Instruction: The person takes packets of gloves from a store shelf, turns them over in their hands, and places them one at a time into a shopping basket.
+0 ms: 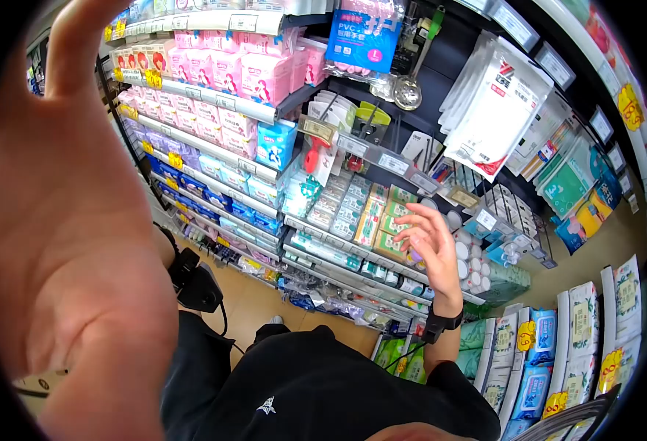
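My left hand (73,242) fills the left side of the view, raised very close to the camera with its palm showing. One finger stretches upward, other fingers run out of sight, and nothing shows in the palm. My right hand (432,246) is lifted in front of the shelves, open, its fingers loosely bent and holding nothing. Behind its fingertips lie green and tan boxed packs (394,220); whether it touches them I cannot tell. White round containers (472,266) stand just right of it. A black wrist strap (441,323) circles that wrist.
Shelves of pink packs (266,77) and blue packs (275,143) stand ahead. A skimmer ladle (407,93), a glove pack (365,37) and white packs (501,103) hang above. Wipes packs (535,389) fill shelves at right. A black device with a cable (201,288) is near my left side.
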A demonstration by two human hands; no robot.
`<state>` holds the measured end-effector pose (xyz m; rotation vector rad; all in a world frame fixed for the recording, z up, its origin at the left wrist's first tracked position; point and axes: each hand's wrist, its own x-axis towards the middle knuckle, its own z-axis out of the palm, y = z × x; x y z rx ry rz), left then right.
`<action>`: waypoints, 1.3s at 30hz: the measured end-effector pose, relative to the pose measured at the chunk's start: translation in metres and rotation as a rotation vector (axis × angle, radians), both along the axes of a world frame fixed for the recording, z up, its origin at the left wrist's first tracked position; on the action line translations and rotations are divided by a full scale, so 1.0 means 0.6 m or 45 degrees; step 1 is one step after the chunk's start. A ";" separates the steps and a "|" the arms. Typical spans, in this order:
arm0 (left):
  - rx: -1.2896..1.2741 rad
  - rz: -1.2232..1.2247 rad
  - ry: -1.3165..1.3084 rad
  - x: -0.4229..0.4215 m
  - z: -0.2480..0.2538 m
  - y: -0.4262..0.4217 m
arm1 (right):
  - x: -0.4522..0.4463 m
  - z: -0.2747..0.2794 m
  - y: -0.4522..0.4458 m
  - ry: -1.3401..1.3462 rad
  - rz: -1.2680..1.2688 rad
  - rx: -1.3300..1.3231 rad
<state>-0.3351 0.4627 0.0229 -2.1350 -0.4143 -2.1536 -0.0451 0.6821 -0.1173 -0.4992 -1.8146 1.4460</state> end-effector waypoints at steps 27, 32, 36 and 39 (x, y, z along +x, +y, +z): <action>-0.241 0.185 -0.034 -0.145 -0.068 0.381 | -0.269 0.110 0.307 -0.009 -0.618 0.428; -0.755 0.440 -0.065 -0.144 -0.128 0.537 | -0.289 0.110 0.334 -0.095 -0.654 0.370; -0.700 0.632 -0.057 -0.151 -0.149 0.605 | -0.295 0.114 0.329 -0.032 -0.579 0.267; -0.813 0.533 -0.087 -0.147 -0.154 0.611 | -0.292 0.113 0.318 -0.007 -0.571 0.201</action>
